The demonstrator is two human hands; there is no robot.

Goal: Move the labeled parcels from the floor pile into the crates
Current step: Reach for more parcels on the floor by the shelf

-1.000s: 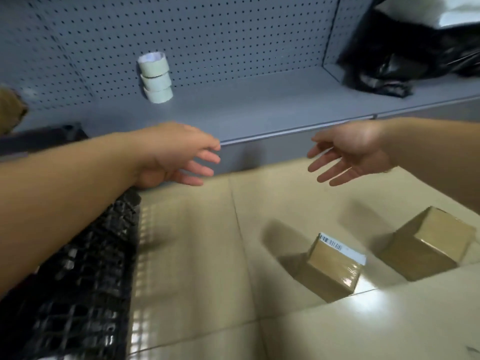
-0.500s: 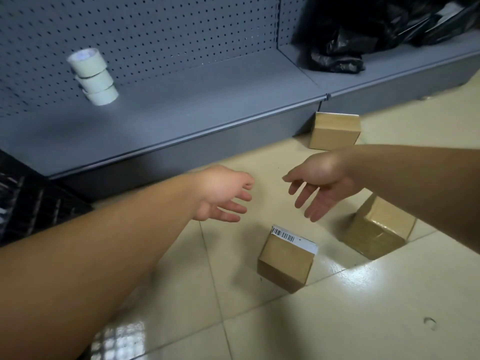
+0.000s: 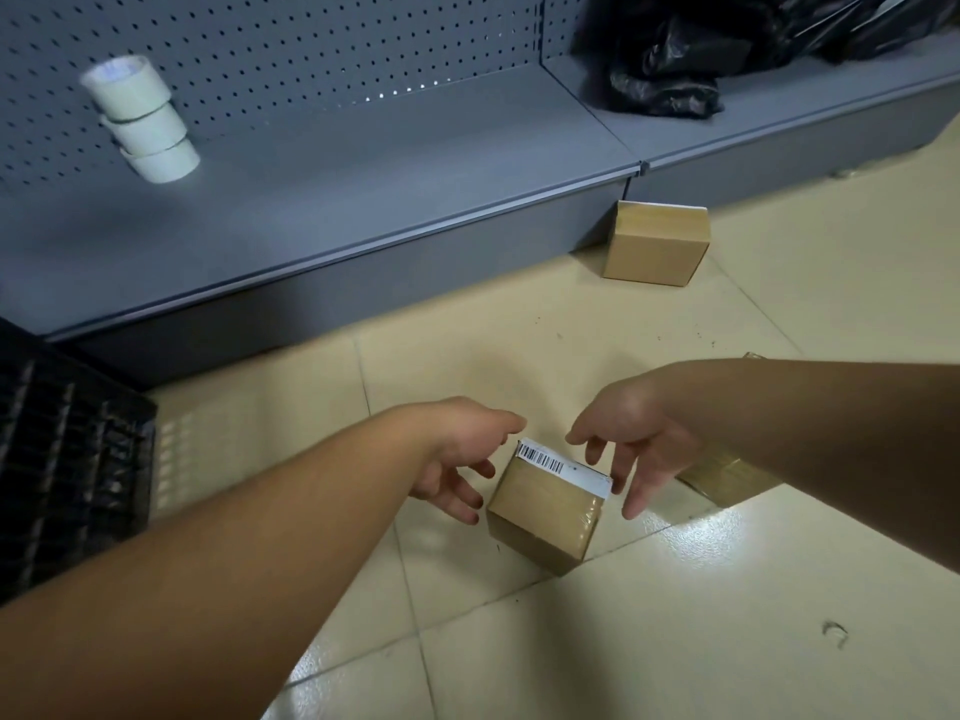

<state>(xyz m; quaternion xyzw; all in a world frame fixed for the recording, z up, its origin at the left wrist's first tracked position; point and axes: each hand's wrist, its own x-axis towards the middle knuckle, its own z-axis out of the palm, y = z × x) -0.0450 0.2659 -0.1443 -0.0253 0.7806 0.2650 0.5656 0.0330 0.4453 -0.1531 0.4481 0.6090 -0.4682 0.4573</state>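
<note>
The labelled parcel [image 3: 546,504] sits on the tiled floor [image 3: 675,615], between two reaching hands. Left hand [image 3: 457,462] and right hand [image 3: 626,439] hover beside it, fingers spread, gripping nothing.

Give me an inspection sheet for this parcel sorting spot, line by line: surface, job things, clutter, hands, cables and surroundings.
Surface: glossy tiled floor, some specks and a scuff.
Job's things: barcode parcel on the floor between both hands; plain box against the shelf base; another box mostly hidden under the right forearm; black crate at left.
Clutter: three tape rolls stacked on the shelf; black bags on the next bay.
Hands: left hand and right hand open, either side of the parcel, not gripping.
Cables: nothing seen.
Surroundings: grey pegboard backing.
</note>
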